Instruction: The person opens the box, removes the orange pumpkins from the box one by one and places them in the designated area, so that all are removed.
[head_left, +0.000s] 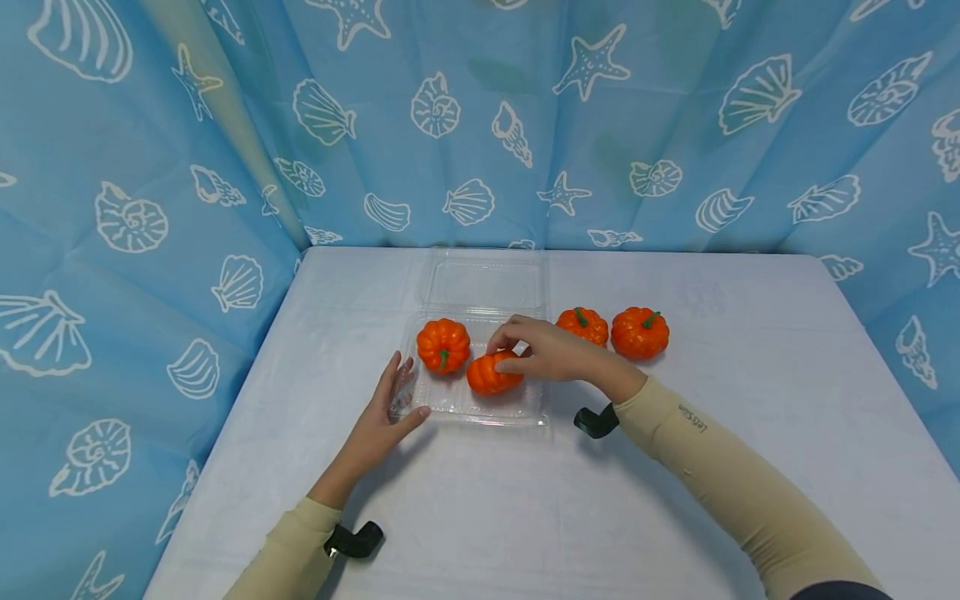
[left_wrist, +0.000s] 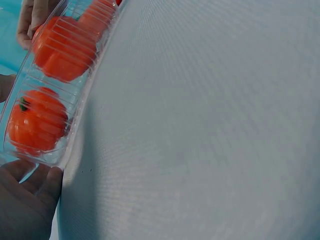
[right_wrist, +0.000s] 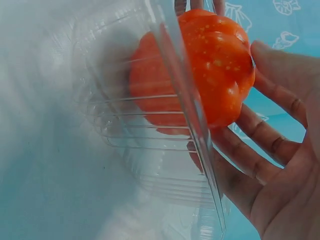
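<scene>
A clear plastic clamshell container (head_left: 491, 419) lies on the table with its lid (head_left: 487, 283) folded back away from me. One small orange pumpkin (head_left: 442, 344) sits in its left part, stem facing the front. My right hand (head_left: 551, 350) grips a second pumpkin (head_left: 489, 379), thumb on one side and fingers on the other, at the container's right part. In the right wrist view this pumpkin (right_wrist: 222, 65) shows partly behind the container's rim. My left hand (head_left: 377, 435) touches the container's left side with straight fingers, its thumb by the front left corner.
Two more orange pumpkins, one partly behind my right wrist (head_left: 582, 323) and one beside it (head_left: 640, 333), stand right of the container. A white cloth covers the table (head_left: 480, 517). A blue shell-patterned curtain (head_left: 480, 125) hangs behind and along the sides.
</scene>
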